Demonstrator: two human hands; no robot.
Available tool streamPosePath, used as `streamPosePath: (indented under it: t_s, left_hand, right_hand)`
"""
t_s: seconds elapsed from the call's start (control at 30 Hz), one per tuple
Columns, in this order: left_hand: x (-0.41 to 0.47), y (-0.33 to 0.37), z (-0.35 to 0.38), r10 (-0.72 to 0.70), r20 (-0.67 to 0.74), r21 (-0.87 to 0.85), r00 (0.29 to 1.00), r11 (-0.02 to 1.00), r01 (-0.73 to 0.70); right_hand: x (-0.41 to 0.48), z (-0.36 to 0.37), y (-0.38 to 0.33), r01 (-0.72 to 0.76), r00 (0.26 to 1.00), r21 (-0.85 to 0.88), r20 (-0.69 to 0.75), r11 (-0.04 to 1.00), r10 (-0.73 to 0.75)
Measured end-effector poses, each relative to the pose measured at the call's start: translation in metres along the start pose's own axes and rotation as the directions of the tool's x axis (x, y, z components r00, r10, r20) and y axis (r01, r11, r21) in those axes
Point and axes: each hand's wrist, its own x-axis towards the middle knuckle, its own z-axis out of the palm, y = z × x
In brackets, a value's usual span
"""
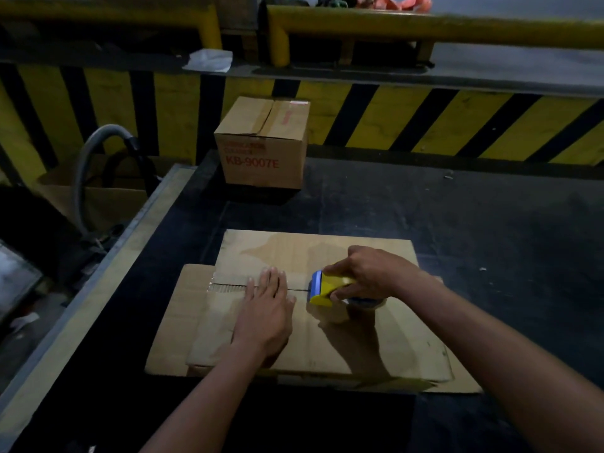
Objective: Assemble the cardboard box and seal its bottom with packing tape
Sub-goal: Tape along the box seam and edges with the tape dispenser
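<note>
A brown cardboard box stands on the dark table with its closed flaps facing up. Clear packing tape covers the left part of the centre seam. My left hand lies flat on the seam, fingers spread, pressing the taped flaps. To its right, my right hand grips a yellow and blue tape dispenser whose blue front edge rests on the seam. The tape roll shows below that hand.
A second box printed KB-9007E stands at the table's far edge. Flat cardboard sheets lie under the box. A yellow-and-black striped barrier runs behind. A grey hose loops at the left.
</note>
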Motion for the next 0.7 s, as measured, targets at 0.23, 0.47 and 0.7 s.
streamPosePath:
  t_s: [0.23,0.47,0.7]
  left_hand:
    - [0.002,0.011,0.012,0.029,-0.006,0.024,1.0,0.999,-0.029]
    - [-0.001,0.007,0.014,0.043,-0.021,0.017,0.999,0.999,-0.043]
    - [0.003,0.018,0.004,0.002,0.016,0.004,1.0,1.0,-0.002]
  right_hand:
    - [-0.005,-0.005,0.008,0.001,0.999,0.033,0.035,0.999,-0.002]
    - [-0.03,-0.017,0.032,-0.006,0.998,0.039,0.058,0.999,0.004]
    - [-0.035,-0.002,0.038,-0.036,0.999,-0.005,0.036,0.999,0.036]
